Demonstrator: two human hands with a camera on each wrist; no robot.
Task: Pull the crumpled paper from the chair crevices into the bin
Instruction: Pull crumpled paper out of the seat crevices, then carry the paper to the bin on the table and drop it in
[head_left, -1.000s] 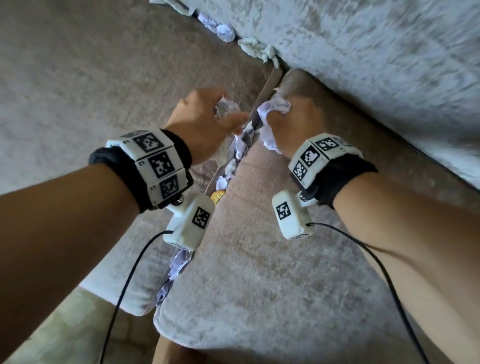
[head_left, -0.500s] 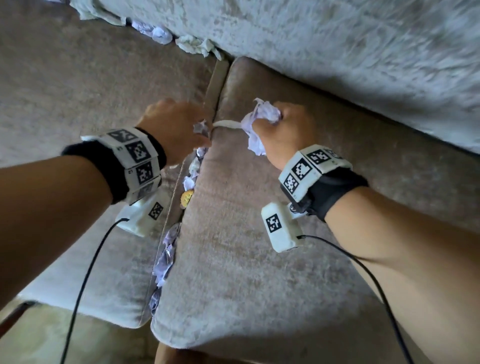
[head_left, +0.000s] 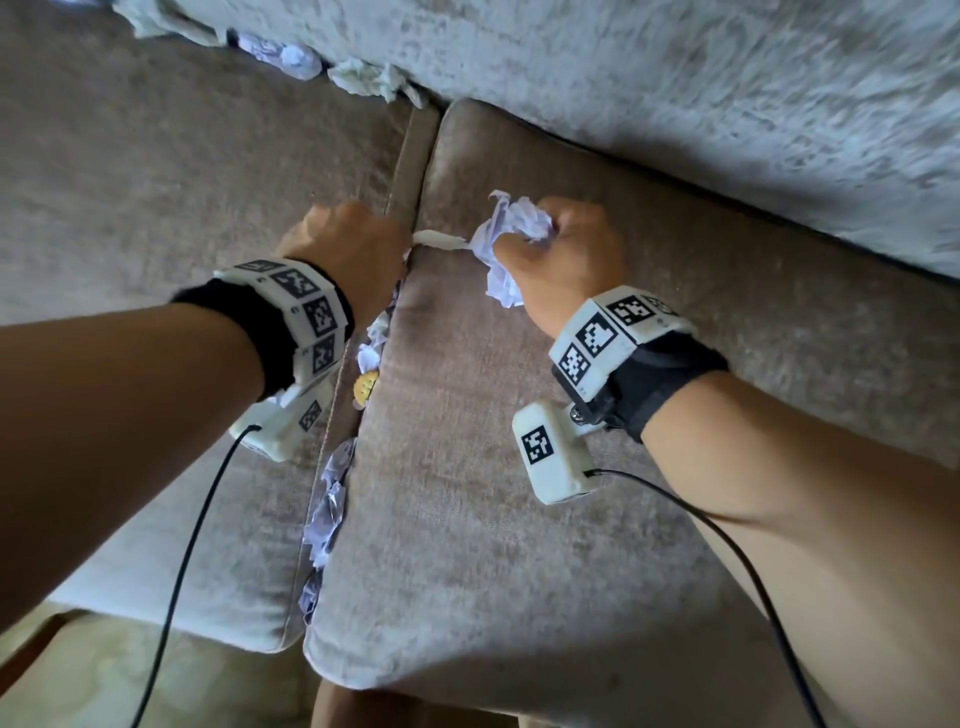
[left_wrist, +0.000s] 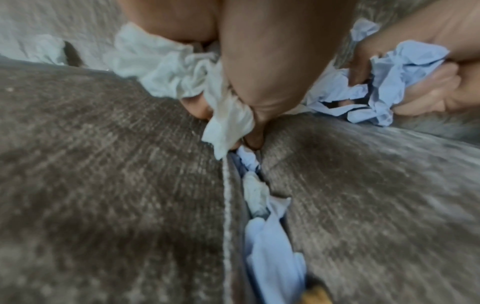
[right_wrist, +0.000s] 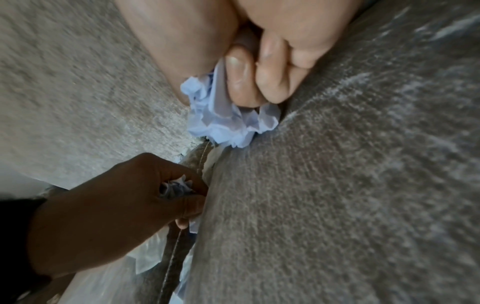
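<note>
**Both hands drift apart along the gap**

Since the earlier frame the left hand (head_left: 345, 249) has sunk to the crevice (head_left: 340, 467), pinching a pale tissue (left_wrist: 226, 115). Paper (head_left: 327, 512) is still wedged down the gap, beside a yellow scrap (head_left: 365, 385). Rightward, the right hand (head_left: 563, 260) has drawn back over the cushion (head_left: 519, 519), fist curled round a paper wad (head_left: 506, 244). More scraps (head_left: 363, 80) line the backrest. No bin is visible, so dumping awaits.

Two grey-brown seat cushions, the left cushion (head_left: 156, 218) and the right cushion (head_left: 519, 519), meet at a crevice (head_left: 337, 467) stuffed with crumpled paper (head_left: 327, 514). More paper wads (head_left: 363, 78) sit along the far backrest (head_left: 675, 78).
</note>
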